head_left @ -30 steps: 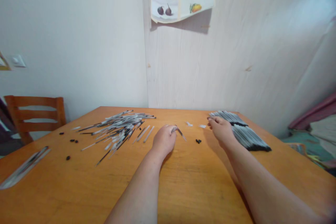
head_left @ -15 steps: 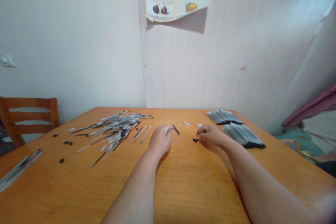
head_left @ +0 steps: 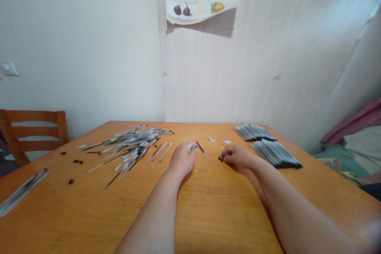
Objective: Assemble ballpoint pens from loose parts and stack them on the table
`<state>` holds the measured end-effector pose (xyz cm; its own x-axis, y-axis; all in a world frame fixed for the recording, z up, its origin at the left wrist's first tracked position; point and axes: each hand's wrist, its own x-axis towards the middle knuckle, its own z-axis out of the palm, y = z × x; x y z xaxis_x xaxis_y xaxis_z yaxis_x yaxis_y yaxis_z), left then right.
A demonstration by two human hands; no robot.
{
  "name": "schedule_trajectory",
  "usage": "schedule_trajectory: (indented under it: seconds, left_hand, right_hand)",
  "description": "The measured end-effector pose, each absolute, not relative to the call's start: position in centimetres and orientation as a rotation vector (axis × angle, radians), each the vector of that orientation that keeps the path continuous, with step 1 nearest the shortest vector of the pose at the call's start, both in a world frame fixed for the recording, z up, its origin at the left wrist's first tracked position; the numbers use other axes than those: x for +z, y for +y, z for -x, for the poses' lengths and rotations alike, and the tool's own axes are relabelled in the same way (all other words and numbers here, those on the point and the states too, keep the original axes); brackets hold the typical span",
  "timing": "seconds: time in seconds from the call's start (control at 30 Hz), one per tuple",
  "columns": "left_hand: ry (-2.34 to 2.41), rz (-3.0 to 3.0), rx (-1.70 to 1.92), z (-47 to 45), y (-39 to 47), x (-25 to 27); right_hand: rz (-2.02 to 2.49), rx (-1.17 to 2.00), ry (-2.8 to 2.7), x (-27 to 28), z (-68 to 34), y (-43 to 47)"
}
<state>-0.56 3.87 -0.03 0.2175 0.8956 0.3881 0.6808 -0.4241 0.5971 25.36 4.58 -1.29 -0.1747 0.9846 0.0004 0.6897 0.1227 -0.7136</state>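
Observation:
My left hand [head_left: 183,158] is closed near the middle of the table. A small clear plastic piece [head_left: 193,147] shows at its thumb; the rest of its grip is hidden. Just right of it lie dark pen refills [head_left: 202,149] with pale ends. My right hand [head_left: 237,155] is lowered to the table, thumb and fingers pinched together beside a few small black plugs [head_left: 220,159]. Whatever sits between those fingertips is too small to make out. Small clear pieces [head_left: 211,139] lie beyond the hands.
A loose heap of pen parts [head_left: 131,145] spreads across the left, with clear tubes [head_left: 163,152] beside it. Two neat stacks of black-ended pens [head_left: 275,154] lie right. Black pieces [head_left: 70,181] and a long clear packet [head_left: 22,192] are far left, near a wooden chair [head_left: 32,131].
My right hand has moved slightly down and left, its fingertips now at the small black plugs and a clear piece behind it more exposed. My left hand has stayed in place.

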Motion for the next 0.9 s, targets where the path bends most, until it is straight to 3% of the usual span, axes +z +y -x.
schedule_trajectory:
  seconds: [0.53, 0.9]
  left_hand:
    - [1.461, -2.147, 1.017, 0.2, 3.8, -0.3]
    - [1.334, -2.347, 0.951, -0.4, 2.8, 0.4]
  right_hand:
    - [1.593, 0.683, -1.901, -0.3, -24.9, 4.3]
    - [1.084, 1.051, -1.691, 4.1, -19.1, 0.7]
